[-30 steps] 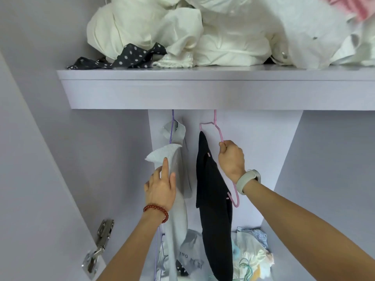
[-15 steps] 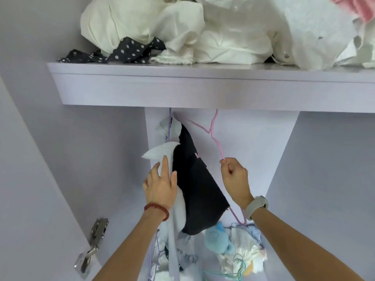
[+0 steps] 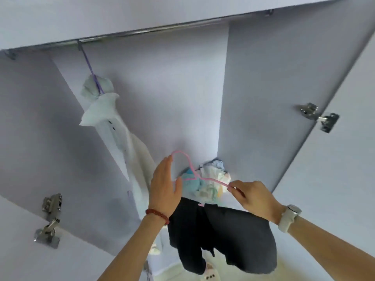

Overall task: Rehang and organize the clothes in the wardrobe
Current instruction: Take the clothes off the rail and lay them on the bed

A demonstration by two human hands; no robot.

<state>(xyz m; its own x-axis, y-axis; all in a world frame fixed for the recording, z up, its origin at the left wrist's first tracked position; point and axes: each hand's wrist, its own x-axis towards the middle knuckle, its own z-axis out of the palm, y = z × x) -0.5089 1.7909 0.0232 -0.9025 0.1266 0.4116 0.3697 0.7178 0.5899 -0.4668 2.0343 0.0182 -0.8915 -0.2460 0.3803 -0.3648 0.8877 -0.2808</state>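
Observation:
A pink wire hanger [image 3: 190, 171] is off the rail and held low in front of the wardrobe. My right hand [image 3: 255, 197] pinches its right arm. A black garment [image 3: 223, 238] hangs from it below my wrists. My left hand [image 3: 165, 187] is open with straight fingers, its fingertips by the hanger's hook. A white garment [image 3: 113, 126] hangs on a purple hanger [image 3: 91, 72] from the metal rail [image 3: 154, 32] at the left.
A heap of light clothes with a blue piece [image 3: 209, 183] lies on the wardrobe floor at the back corner. Door hinges [image 3: 318, 116] stick out at the right and hinges [image 3: 49, 218] at the lower left. The shelf underside spans the top.
The pink hanger with the black garment came off the rail and down toward me. My left hand left the white garment and moved to the hanger hook. The view tilted downward.

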